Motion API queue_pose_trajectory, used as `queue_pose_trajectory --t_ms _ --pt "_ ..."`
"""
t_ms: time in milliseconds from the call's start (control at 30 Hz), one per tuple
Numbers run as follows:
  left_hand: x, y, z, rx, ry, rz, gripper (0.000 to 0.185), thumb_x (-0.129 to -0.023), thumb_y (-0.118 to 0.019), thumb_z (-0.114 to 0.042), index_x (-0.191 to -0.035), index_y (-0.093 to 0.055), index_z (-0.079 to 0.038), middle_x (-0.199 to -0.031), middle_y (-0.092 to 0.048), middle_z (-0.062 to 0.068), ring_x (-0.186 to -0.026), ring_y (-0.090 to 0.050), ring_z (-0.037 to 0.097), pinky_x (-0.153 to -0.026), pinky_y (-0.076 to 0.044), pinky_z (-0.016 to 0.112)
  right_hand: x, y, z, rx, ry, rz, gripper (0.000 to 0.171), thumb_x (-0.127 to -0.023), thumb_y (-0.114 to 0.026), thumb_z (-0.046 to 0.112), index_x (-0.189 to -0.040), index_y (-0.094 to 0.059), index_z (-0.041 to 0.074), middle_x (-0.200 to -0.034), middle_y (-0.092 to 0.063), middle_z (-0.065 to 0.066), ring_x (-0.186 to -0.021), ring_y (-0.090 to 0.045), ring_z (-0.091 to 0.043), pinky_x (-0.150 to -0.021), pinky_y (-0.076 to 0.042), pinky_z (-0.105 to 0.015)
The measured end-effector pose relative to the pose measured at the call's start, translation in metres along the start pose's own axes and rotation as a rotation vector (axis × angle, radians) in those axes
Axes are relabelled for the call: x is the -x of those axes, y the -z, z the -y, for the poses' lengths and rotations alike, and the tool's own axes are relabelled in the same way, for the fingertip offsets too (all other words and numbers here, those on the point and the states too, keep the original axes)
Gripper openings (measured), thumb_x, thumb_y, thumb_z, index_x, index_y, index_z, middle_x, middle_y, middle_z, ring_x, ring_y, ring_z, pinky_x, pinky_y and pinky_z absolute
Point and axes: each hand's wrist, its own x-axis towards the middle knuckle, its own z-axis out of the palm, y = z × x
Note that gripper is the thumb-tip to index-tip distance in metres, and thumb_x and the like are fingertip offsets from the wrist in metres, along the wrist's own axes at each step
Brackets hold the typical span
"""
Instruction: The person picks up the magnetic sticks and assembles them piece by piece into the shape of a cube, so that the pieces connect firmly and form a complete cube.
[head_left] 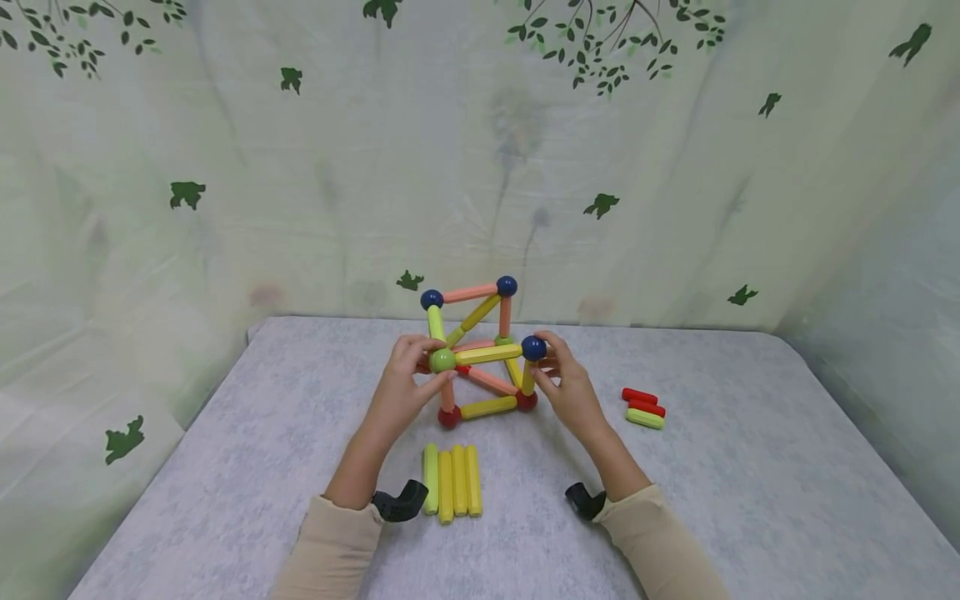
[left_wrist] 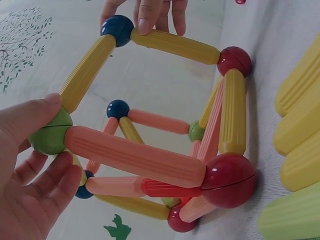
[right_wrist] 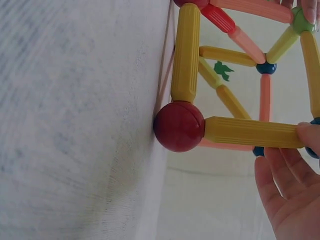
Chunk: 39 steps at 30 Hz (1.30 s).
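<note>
Left hand pinched green ball, right hand the upright rod just under blue ball. Top rod ran crosswise, joining both balls. Frame stood on desk, between the hands.

Four loose rods lie before the frame.

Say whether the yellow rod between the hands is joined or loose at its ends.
Joined: the yellow rod touches the green ball at one end, the blue ball at the other, no gap visible.
</note>
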Motion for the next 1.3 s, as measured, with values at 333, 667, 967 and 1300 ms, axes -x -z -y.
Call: queue_pose_trajectory --t_ms 333,667,967,1300 --pt "0.001 0.002 -0.003 -0.055 0.022 0.001 0.044 -0.078 -0.071 -0.014 -0.117 -0.052 -0.004 -0.111 -0.042 0.012 -0.087 -0.049 0.022 -0.075 -0.048 0.039 0.0 0.023 0.001 0.048 -0.096 0.028 0.064 -0.086 -0.062 0.016 -0.138 -0.028 0.026 -0.116 -0.052 -0.008 -0.102 -0.052 -0.021 -0.087 -0.044 -0.038" --pt "0.03 0.017 0.005 -0.111 0.164 0.017 0.06 -0.078 -0.071 -0.02 -0.126 -0.039 -0.007 -0.119 -0.037 0.011 -0.092 -0.047 0.024 -0.079 -0.047 0.039 0.042 0.084 -0.017 0.183 -0.147 0.133 0.063 -0.084 -0.064 0.02 -0.138 -0.032 0.014 -0.122 -0.048 -0.012 -0.108 -0.048 -0.029 -0.085 -0.042 -0.049" --pt "0.069 0.002 0.026 -0.146 0.421 0.378 0.056 -0.079 -0.07 -0.027 -0.124 -0.044 -0.006 -0.109 -0.046 0.009 -0.085 -0.048 0.018 -0.068 -0.045 0.031 0.067 0.105 -0.052 0.279 -0.285 0.341 0.047 -0.083 -0.065 0.011 -0.126 -0.047 0.0 -0.118 -0.053 -0.016 -0.106 -0.05 -0.032 -0.087 -0.041 -0.048" --pt "0.076 -0.005 0.031 -0.142 0.443 0.559 0.04 -0.081 -0.066 -0.021 -0.115 -0.052 -0.005 -0.084 -0.048 0.002 -0.072 -0.045 0.015 -0.059 -0.04 0.03 0.076 0.106 -0.065 0.369 -0.31 0.305 0.034 -0.08 -0.066 0.003 -0.112 -0.057 -0.002 -0.109 -0.054 -0.017 -0.099 -0.052 -0.031 -0.082 -0.044 -0.046"
